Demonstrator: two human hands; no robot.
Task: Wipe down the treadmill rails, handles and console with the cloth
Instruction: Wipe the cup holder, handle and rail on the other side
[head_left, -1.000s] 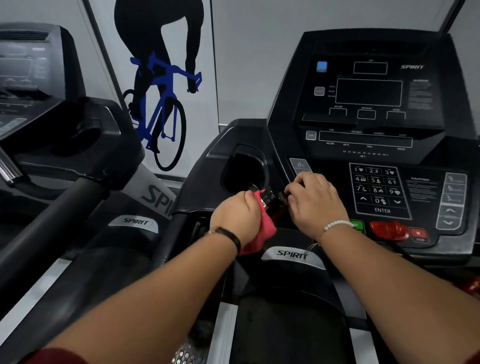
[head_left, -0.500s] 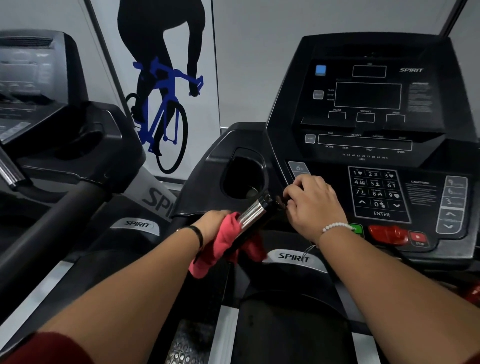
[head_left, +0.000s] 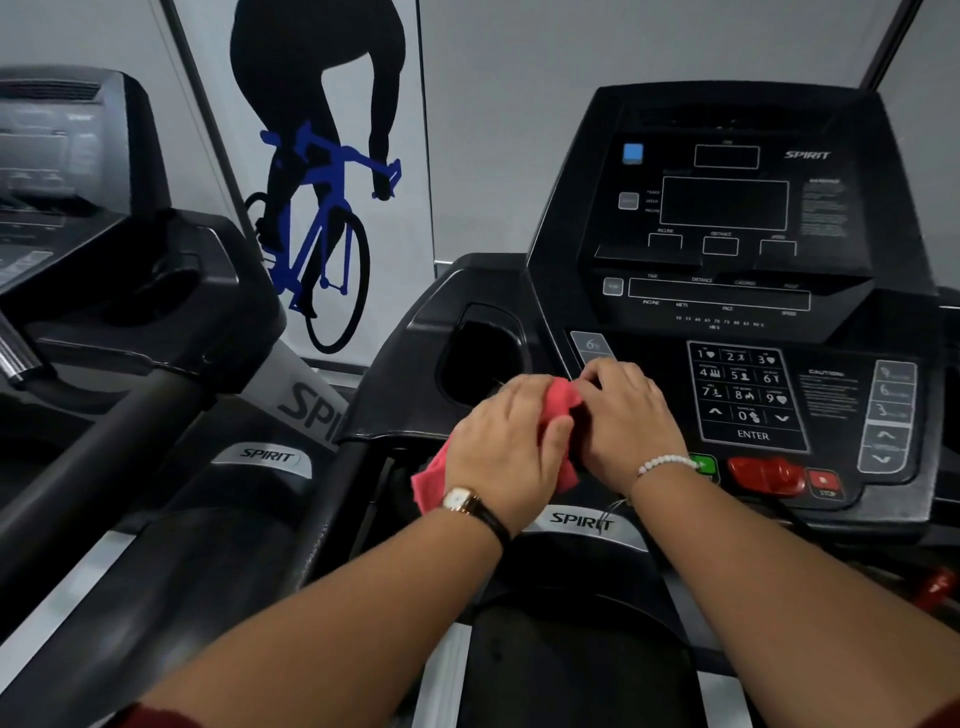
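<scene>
Left hand clamped round pink cloth, low at console left edge. Right hand curled, touching cloth; what it grips hidden, cannot tell. Keypad lies just right, beyond right hand.

Whatever left hand and right hand gripped under cloth was hidden; console caution print too small.

Pale grey matte wall behind, evenly lit. On it, left of centre: white panel with black cyclist silhouette on blue bicycle, edged by a dark slanted strip. Far left: neighbouring black treadmill with grey console, "SPIRIT" badge legible.
</scene>
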